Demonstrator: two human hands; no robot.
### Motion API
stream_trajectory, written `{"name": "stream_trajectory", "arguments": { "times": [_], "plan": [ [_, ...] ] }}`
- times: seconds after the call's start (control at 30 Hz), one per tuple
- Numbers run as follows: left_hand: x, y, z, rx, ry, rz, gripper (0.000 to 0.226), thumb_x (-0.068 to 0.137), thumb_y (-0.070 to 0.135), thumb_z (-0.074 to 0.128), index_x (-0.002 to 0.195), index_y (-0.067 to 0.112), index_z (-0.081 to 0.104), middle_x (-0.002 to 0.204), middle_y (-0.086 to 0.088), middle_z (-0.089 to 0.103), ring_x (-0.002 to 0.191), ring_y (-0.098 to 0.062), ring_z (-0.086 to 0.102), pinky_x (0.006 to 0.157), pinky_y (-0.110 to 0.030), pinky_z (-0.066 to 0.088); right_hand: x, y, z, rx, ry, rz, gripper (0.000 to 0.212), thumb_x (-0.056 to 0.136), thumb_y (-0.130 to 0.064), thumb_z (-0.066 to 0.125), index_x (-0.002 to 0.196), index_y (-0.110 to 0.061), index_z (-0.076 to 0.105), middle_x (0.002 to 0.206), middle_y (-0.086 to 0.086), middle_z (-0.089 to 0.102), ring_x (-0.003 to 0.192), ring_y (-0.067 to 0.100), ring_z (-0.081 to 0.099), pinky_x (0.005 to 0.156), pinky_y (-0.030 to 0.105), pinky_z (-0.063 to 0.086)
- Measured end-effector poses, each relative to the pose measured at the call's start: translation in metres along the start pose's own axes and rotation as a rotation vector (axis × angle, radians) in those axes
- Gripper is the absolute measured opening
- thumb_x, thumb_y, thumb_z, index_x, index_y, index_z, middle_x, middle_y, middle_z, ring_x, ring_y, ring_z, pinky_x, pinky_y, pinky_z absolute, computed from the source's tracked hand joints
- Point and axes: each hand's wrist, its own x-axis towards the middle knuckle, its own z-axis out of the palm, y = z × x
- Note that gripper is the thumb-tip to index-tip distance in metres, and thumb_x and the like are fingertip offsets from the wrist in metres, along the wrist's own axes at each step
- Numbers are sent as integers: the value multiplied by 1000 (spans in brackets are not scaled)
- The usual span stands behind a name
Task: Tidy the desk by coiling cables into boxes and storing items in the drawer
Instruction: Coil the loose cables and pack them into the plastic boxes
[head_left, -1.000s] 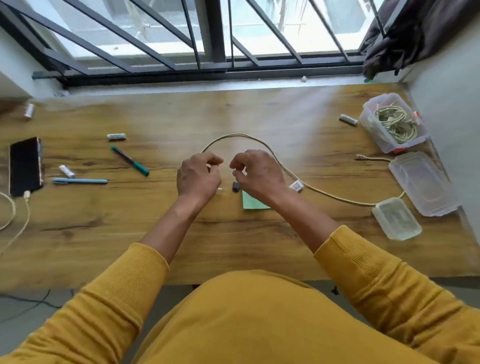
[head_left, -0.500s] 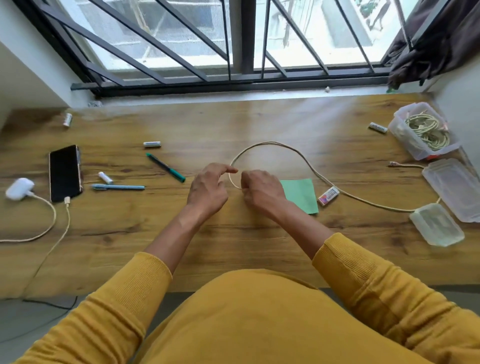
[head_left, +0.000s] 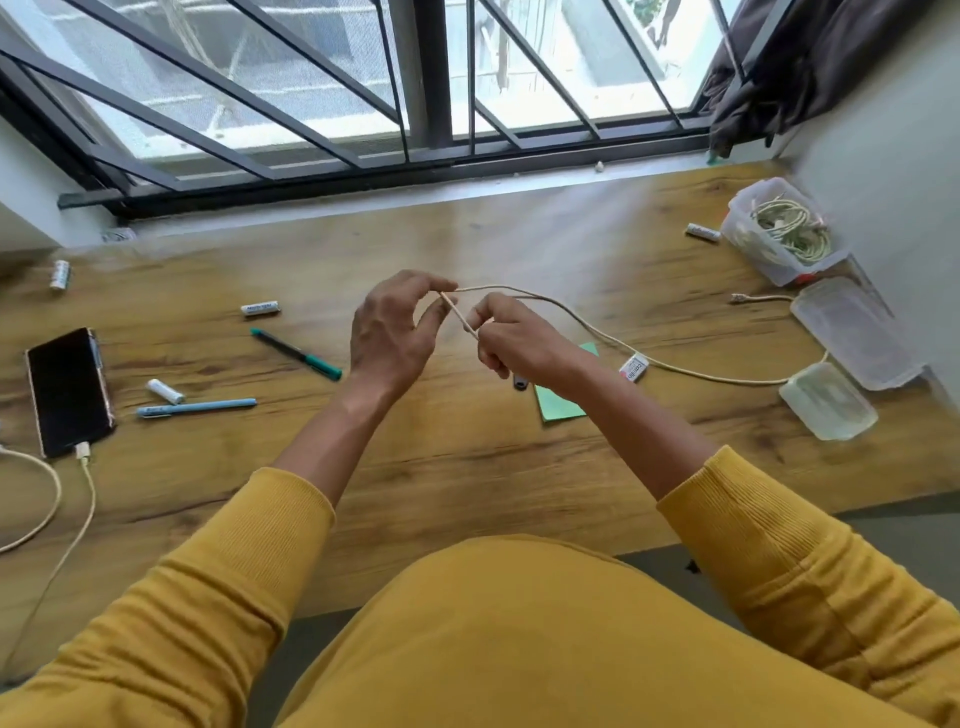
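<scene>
A beige cable runs from my hands across the wooden desk to the right, its far plug lying near the boxes. My left hand pinches a bend of the cable between thumb and forefinger, lifted above the desk. My right hand grips the cable's near end just beside it. An open clear box at the far right holds another coiled cable. An empty clear box and a small lid lie nearer.
A phone with a charging cable lies at the left. Two pens, several batteries, an eraser, a green note and a small dark object are scattered on the desk.
Both hands have lifted off the desk with the cable, folding its near end into a narrow bend. The wide loop on the desk has flattened out.
</scene>
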Motion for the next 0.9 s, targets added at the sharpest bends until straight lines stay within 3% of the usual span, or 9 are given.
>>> {"name": "stream_trajectory", "arguments": {
  "times": [0.13, 0.23, 0.33, 0.4, 0.47, 0.63, 0.73, 0.83, 0.9],
  "plan": [
    [12, 15, 2, 30, 15, 139, 28, 102, 22, 64, 126, 27, 77, 118, 6, 78, 108, -20, 69, 88, -39, 54, -6, -4, -9, 179, -138, -105, 23, 94, -28, 54, 100, -7, 60, 59, -7, 44, 57, 12, 38, 55, 29, 31],
    [21, 24, 5, 40, 4, 190, 30, 103, 29, 59, 128, 26, 75, 113, 3, 78, 105, -20, 68, 85, -37, 53, -12, -6, -22, 216, -132, -225, 36, 114, -24, 41, 108, 3, 62, 65, 0, 48, 61, 15, 46, 60, 30, 39],
    [27, 32, 13, 24, 10, 161, 24, 104, 28, 59, 123, 24, 73, 104, -1, 76, 95, -23, 66, 79, -43, 54, -17, -10, -39, 380, -183, -327, 40, 114, -20, 37, 123, 7, 64, 90, 13, 71, 92, 34, 70, 90, 38, 54],
    [30, 40, 20, 5, 25, 124, 23, 104, 19, 55, 118, 22, 73, 99, -3, 75, 89, -23, 62, 77, -45, 53, -22, -14, -53, 553, -172, -347, 42, 114, -18, 33, 135, 9, 59, 119, 21, 72, 120, 35, 68, 101, 28, 52],
    [31, 52, 27, -19, 34, 89, 21, 105, 17, 52, 107, 18, 73, 91, -2, 73, 83, -23, 63, 76, -46, 54, -28, -18, -67, 702, -133, -344, 48, 115, -21, 25, 145, 6, 51, 139, 21, 64, 133, 27, 62, 93, 19, 53],
    [24, 90, 51, -90, -100, 144, 31, 112, 35, 44, 115, 18, 70, 77, 11, 62, 70, -21, 67, 64, -44, 56, -19, -18, -100, 963, -23, -360, 53, 117, -37, 18, 158, -10, 38, 144, 4, 65, 139, 25, 59, 99, 44, 35],
    [20, 111, 65, -64, -172, 208, 29, 113, 34, 46, 113, 18, 70, 84, 6, 70, 75, -26, 69, 66, -45, 54, -15, -15, -119, 1041, 81, -369, 50, 117, -38, 20, 163, -20, 26, 150, 8, 61, 137, 29, 60, 94, 44, 39],
    [22, 128, 74, -45, -199, 278, 27, 113, 32, 47, 112, 17, 70, 91, 0, 74, 79, -27, 68, 64, -40, 48, -13, -9, -134, 1008, 162, -355, 47, 116, -37, 22, 163, -31, 23, 157, 5, 55, 143, 24, 54, 110, 50, 25],
    [27, 135, 76, -47, -206, 309, 33, 113, 37, 44, 110, 16, 70, 92, 1, 74, 81, -25, 68, 65, -41, 50, -13, -4, -141, 984, 201, -362, 48, 116, -32, 24, 165, -30, 21, 156, 6, 56, 146, 23, 50, 111, 42, 32]
  ]
}}
